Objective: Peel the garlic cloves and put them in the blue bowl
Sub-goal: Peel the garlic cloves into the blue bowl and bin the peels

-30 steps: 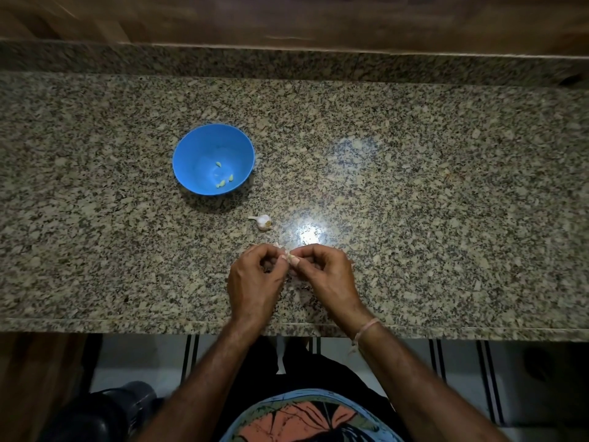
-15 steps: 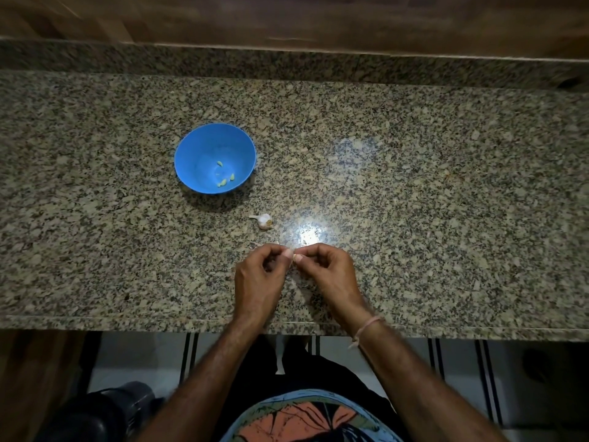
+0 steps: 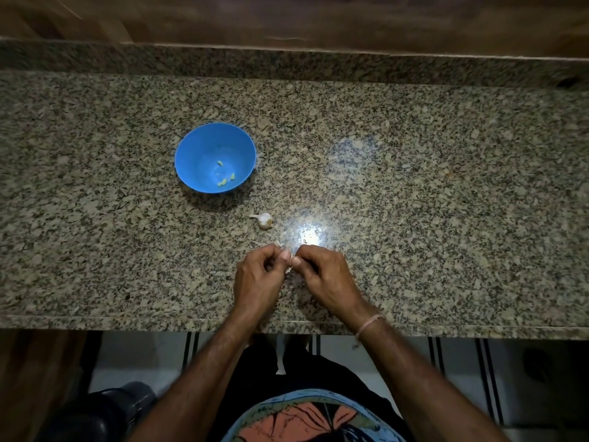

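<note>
Garlic clove [image 3: 290, 261], one only, pinched between the fingertips of two hands just over the near part of one speckled granite counter [image 3: 446, 186]. So small and so covered as to be seen only as a pale sliver. Left hand [image 3: 257, 279] curled, with thumb and forefinger pressed on the clove from the left. Right hand [image 3: 325, 275] curled likewise, with thumb and forefinger nipped on it from the right, thumb tip almost against thumb tip. Other fingers of both hands folded in toward the palms, not spread. One thin pale band [image 3: 369, 323] worn round the right wrist. One blue bowl [image 3: 191, 148], upright on the counter, well apart from the hands, farther back and to the left. Inside it, three or perhaps four small pale-yellow peeled cloves [image 3: 232, 176], loose on the bottom, the nearest ones too close together to count surely. One small garlic bulb [image 3: 265, 220], lying on its side between bowl and hands, apart from both, stem pointed left. One bright glare spot [image 3: 307, 235] on the stone just right of the bulb.
</note>
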### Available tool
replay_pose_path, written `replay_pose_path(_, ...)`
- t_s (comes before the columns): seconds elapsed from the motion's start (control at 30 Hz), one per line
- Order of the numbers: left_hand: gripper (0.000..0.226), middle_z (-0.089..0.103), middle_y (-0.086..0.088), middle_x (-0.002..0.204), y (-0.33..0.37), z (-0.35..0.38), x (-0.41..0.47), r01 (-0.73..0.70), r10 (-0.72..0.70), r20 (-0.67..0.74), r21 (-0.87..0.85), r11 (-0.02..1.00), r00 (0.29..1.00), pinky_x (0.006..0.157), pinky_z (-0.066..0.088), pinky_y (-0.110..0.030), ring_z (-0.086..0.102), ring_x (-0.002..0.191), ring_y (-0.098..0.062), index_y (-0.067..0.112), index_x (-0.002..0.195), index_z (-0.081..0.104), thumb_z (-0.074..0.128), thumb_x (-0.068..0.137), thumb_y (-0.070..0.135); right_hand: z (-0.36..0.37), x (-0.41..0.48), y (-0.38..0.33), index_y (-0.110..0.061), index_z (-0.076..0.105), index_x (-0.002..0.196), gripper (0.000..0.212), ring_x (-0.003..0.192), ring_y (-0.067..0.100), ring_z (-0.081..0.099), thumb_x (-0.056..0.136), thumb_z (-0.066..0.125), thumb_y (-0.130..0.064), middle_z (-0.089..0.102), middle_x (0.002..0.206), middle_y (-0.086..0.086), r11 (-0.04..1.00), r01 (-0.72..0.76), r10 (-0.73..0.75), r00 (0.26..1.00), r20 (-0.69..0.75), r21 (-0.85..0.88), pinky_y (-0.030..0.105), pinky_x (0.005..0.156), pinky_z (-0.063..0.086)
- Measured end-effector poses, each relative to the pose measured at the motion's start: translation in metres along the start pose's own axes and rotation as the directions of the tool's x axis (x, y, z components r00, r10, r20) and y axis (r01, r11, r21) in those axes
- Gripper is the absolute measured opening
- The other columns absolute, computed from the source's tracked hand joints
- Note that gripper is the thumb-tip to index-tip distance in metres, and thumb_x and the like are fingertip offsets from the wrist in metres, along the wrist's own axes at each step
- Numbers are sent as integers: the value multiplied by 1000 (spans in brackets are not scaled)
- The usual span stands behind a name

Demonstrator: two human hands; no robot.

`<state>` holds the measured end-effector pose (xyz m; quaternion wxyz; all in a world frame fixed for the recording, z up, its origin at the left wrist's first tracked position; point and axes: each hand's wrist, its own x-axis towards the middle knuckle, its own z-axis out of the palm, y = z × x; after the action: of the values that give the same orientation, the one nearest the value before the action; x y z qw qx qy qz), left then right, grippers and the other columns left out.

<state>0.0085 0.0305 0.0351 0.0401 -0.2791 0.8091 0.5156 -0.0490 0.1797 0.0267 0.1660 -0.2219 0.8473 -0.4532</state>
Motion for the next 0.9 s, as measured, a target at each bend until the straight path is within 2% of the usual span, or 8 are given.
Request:
replay_pose_path(0.17, 28, 67, -1, 75, 8, -2, 5, 262, -228, 151, -277, 924, 962, 57, 48, -16, 58, 70, -10, 5, 86, 75, 65, 102, 26, 3, 1, 3, -28, 41, 77, 35, 66, -6, 33, 104, 63, -22, 35, 68, -19, 960, 112, -131, 990, -56, -258, 14, 63, 26)
replay_pose_path(0.27, 28, 68, 3, 75, 12, -2, 2, 125, -120, 39, -185, 975, 992, 58, 49, -18, 62, 69, -9, 11, 85, 72, 64, 103, 31, 0, 5, -10, -24, 50, 73, 35, 62, -2, 38, 106, 59, -26, 47, 67, -12, 988, -122, 121, 992, 15, 93, 15, 62, 35)
replay_pose_path(0.4, 22, 68, 7, 74, 8, -3, -3, -103, 108, -123, 40, 994, 987, 62, 48, -25, 64, 73, -11, 21, 80, 68, 68, 100, 31, -4, 9, -20, -14, 62, 86, 25, 67, 12, 52, 107, 55, -25, 57, 73, -3, 668, -527, 422, 850, 316, 526, 28, 66, 47)
replay_pose_path(0.5, 21, 67, 8, 74, 7, -6, 1, -139, 142, -135, 31, 990, 981, 61, 44, -23, 63, 74, -10, 20, 78, 67, 70, 98, 25, 3, 7, -24, -13, 61, 88, 23, 64, 10, 48, 108, 50, -19, 57, 73, -3, 485, -600, 467, 793, 391, 637, 23, 60, 41)
replay_pose_path(0.6, 25, 72, 3, 74, 9, -11, 4, -4, 1, -47, -80, 997, 999, 60, 48, -20, 67, 71, -12, 16, 79, 71, 68, 100, 29, 10, -1, -28, -15, 59, 83, 28, 65, 9, 48, 108, 54, -25, 55, 71, -6, 665, -466, 434, 877, 206, 583, 21, 60, 42)
replay_pose_path(0.73, 28, 69, -7, 73, 18, -18, 10, 295, -261, 141, -360, 885, 955, 49, 46, -15, 59, 63, -11, 6, 85, 73, 67, 101, 28, 11, 0, -28, -13, 57, 81, 30, 66, 6, 44, 108, 56, -27, 53, 73, -2, 971, -178, 187, 982, -39, 162, 20, 60, 39)
replay_pose_path(0.83, 27, 62, 2, 63, 22, -24, 11, 392, -304, 257, -447, 804, 917, 45, 38, -18, 47, 52, -8, 10, 83, 71, 68, 101, 30, 9, 5, -34, -13, 53, 79, 31, 67, 6, 40, 108, 55, -24, 50, 71, -2, 994, -64, 54, 993, -104, -91, 22, 60, 35)
replay_pose_path(0.9, 27, 69, -2, 70, 22, -25, 10, 277, -199, 211, -463, 842, 957, 55, 50, -22, 59, 60, -11, 10, 87, 73, 66, 102, 31, 8, 5, -40, -11, 55, 80, 32, 67, 7, 42, 108, 56, -25, 51, 72, -1, 980, -167, 178, 978, -105, 109, 20, 61, 36)
